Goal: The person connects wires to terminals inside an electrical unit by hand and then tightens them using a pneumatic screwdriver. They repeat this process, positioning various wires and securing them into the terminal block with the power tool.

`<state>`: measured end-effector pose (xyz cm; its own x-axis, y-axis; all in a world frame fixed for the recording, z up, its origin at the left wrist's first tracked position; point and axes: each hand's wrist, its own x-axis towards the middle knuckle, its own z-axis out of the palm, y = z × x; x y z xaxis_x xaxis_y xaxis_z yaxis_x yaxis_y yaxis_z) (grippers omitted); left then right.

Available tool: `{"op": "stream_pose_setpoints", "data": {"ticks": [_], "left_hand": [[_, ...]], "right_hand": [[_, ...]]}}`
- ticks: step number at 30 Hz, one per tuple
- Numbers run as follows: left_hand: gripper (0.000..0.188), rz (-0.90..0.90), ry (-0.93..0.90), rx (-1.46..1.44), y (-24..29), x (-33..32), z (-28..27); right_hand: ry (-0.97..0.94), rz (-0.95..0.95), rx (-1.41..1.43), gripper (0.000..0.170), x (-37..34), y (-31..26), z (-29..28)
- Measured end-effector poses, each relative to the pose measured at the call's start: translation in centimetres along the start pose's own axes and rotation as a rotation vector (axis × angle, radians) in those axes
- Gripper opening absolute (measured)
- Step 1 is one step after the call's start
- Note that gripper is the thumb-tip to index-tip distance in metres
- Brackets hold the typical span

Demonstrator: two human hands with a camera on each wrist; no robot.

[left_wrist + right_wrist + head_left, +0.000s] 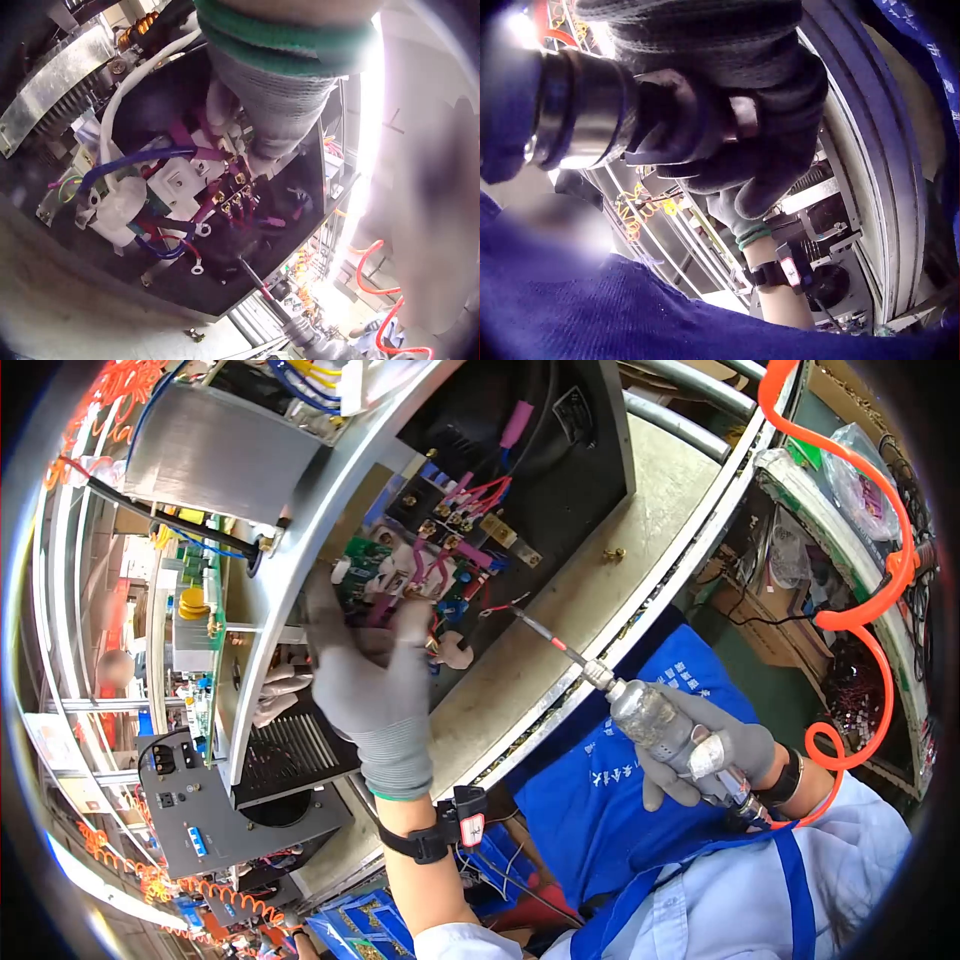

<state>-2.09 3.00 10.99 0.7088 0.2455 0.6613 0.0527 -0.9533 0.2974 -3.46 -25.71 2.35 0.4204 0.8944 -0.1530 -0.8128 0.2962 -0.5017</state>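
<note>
We see the driver (pixel 652 722) right of centre, the fingers of the right hand (pixel 745 742) curled round it. Upper centre, wires (pixel 440 565) crowd the case (pixel 595 470) about the left hand (pixel 370 690); we cannot tell whether its blurred fingers pinch anything. Brass screws (pixel 613 556) lie on the table (pixel 680 475); an orange hose (pixel 908 525) loops at far right.

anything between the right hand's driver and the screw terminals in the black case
Nothing visible plainly blocks the driver. In the head view, a ring-ended lead shows by its tip, depth unclear; the left hand is to one side of the line to the screw terminals.
</note>
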Motion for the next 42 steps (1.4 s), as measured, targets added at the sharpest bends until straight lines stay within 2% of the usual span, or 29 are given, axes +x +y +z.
{"op": "stream_pose_setpoints", "data": {"ticks": [2,6,8,9,10,12,13,16,17,18,20,21,26,28,29,30,31,32,33,34,37,38,42], "left_hand": [[0.071,-0.194,-0.142,0.015,1.3,0.1,-0.9],[0.070,-0.176,-0.146,0.046,0.1,-0.3,-1.1],[0.070,0.131,0.099,0.263,-1.8,-1.3,-0.6],[0.060,0.088,0.106,0.356,-1.5,-1.6,-0.8],[0.060,0.085,0.116,0.357,-1.6,-1.6,-0.8],[0.063,0.298,0.212,0.561,-2.2,-1.8,-0.8],[0.068,0.209,0.145,0.491,-2.8,-2.1,-0.8],[0.073,0.246,0.234,0.551,-3.4,-1.8,-0.1],[0.085,0.253,0.217,0.610,-3.8,-2.0,0.4],[0.085,0.248,0.222,0.612,-3.8,-2.0,0.6],[0.080,0.226,0.241,0.688,-3.9,-2.0,1.0],[0.075,0.252,0.333,0.658,-4.5,-1.9,1.5],[0.063,0.286,0.372,0.565,-4.4,-1.4,1.1],[0.059,0.416,0.421,0.583,-4.0,-1.2,0.4],[0.059,0.347,0.396,0.600,-3.5,-1.1,-0.1],[0.061,0.344,0.322,0.483,-3.8,-0.9,0.0],[0.062,0.461,0.219,0.456,-4.0,-0.3,-0.2],[0.063,0.580,0.117,0.428,-3.9,0.1,-0.3],[0.069,0.658,0.071,0.442,-3.8,-0.5,-0.3],[0.069,0.668,0.069,0.441,-3.4,-0.2,-0.4],[0.083,0.416,0.038,0.640,-2.8,0.4,-0.1],[0.086,0.449,0.036,0.751,-2.9,0.6,0.2],[0.089,0.413,0.046,0.665,-2.4,0.8,0.5]], "right_hand": [[0.005,0.001,-0.018,0.089,0.2,0.2,-0.1],[-0.024,0.006,-0.041,0.089,0.3,0.7,-0.7],[-0.008,0.002,-0.030,0.090,0.2,0.7,-0.7],[0.006,0.007,-0.011,0.092,0.1,0.9,-0.9],[0.001,0.007,-0.020,0.092,0.2,0.9,-0.9],[-0.035,-0.061,-0.091,0.063,0.4,0.8,-0.8],[-0.040,-0.059,-0.098,0.063,0.5,0.8,-0.8],[-0.043,-0.048,-0.054,0.062,0.6,1.2,-0.8],[-0.030,-0.040,-0.039,0.061,0.5,1.2,-0.7],[-0.014,-0.032,-0.024,0.061,0.5,1.2,-0.6],[-0.024,-0.037,-0.031,0.061,0.5,1.1,-0.1],[-0.032,-0.044,-0.032,0.062,0.4,1.1,0.0],[-0.030,-0.030,-0.079,0.067,-0.1,1.2,-0.1],[-0.025,-0.021,-0.088,0.069,-0.4,1.2,0.0],[-0.001,-0.012,-0.077,0.072,-0.4,1.1,0.4],[0.025,-0.002,-0.063,0.075,-0.6,1.1,0.6],[0.037,0.002,-0.054,0.075,-0.9,1.3,0.5],[0.018,0.020,-0.078,0.082,-1.2,1.5,0.2],[-0.009,0.036,-0.104,0.090,-1.4,1.6,0.0],[-0.010,0.028,-0.098,0.090,-1.4,1.6,-0.1],[-0.028,0.009,-0.003,0.091,-2.0,2.0,0.1],[-0.005,0.037,0.000,0.090,-1.9,1.6,0.5],[0.008,0.068,0.015,0.090,-1.8,1.1,0.1]]}}
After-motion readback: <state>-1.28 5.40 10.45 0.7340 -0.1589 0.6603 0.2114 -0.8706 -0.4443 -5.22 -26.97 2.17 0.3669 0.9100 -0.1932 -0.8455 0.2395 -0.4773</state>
